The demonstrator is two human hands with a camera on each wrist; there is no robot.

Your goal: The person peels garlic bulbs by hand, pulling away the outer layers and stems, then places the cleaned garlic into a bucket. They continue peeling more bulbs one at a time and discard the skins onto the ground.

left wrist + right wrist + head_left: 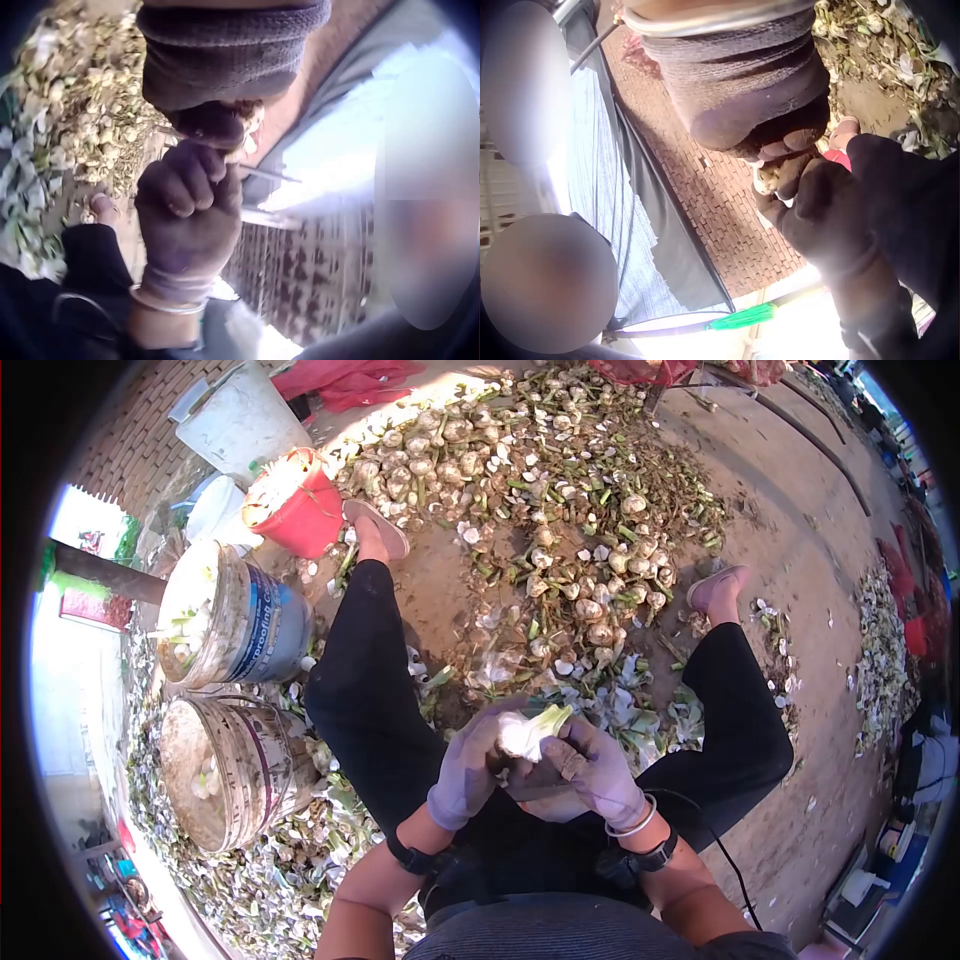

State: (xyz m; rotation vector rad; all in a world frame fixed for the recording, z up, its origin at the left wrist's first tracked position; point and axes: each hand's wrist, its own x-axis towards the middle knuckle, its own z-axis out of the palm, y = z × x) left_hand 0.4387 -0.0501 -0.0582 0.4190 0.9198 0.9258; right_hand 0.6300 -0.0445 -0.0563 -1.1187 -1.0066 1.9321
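Observation:
Both hands wear dirt-stained light purple gloves and meet above the lap. Between them is a white garlic bulb [528, 735] with a short pale green stem. My left hand [468, 762] grips the bulb end, its fingers curled around it. At the stem side my right hand [603, 768] pinches with thumb and fingers. In the left wrist view a thin dark strip [270, 175] juts out beside the fingers; I cannot tell what it is. The right wrist view shows part of the garlic bulb [769, 178] between the gloves, mostly hidden by fingers.
A heap of garlic bulbs [600, 595] and trimmings lies ahead between the feet. To the left stand a blue-and-white bucket [270, 628], a dirty white bucket [250, 770] and a red bucket [305, 510]. Leafy peelings [300, 880] cover the ground beside the left leg.

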